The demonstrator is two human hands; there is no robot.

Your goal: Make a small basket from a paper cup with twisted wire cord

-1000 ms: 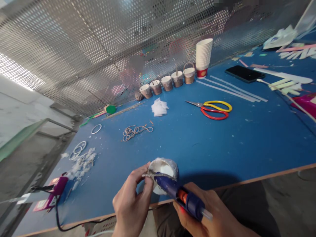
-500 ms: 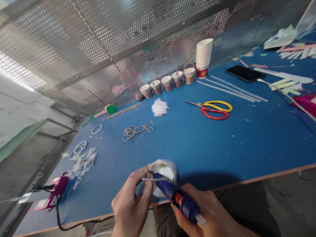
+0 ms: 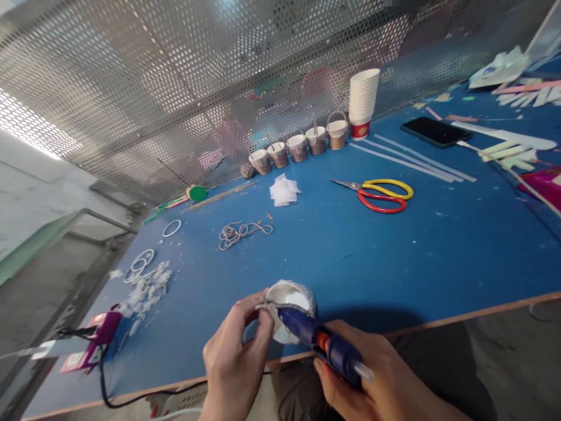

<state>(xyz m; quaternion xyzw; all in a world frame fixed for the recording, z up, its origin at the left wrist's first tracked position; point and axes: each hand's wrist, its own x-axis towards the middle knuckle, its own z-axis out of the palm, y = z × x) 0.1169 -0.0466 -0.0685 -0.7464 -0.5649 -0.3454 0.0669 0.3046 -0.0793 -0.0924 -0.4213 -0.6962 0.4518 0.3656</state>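
Close to the front edge of the table is a small white cup (image 3: 286,334) with a grey, cord-like band around its rim; its opening faces up. My left hand (image 3: 239,345) is closed at the cup's left side, thumb and forefinger pinching the end of a grey twine (image 3: 263,306) that runs along the near rim. In my right hand (image 3: 363,362) is a dark blue hot glue gun (image 3: 307,328), a clear glue stick poking out of its back. The nozzle points at the twine on the rim; whether it touches cannot be made out.
Yellow-and-red scissors (image 3: 377,194), loose twine (image 3: 239,234) and white squares (image 3: 284,190) lie beyond my hands. Several small wrapped cups (image 3: 298,148) and a paper cup stack (image 3: 363,102) stand along the perforated screen. A phone (image 3: 435,131) lies right; a purple power strip (image 3: 101,334) sits left.
The glue gun has drawn back slightly to the right, its nozzle leaving the cup's left rim. My left fingers have shifted slightly, and the twine now lies along the rim.
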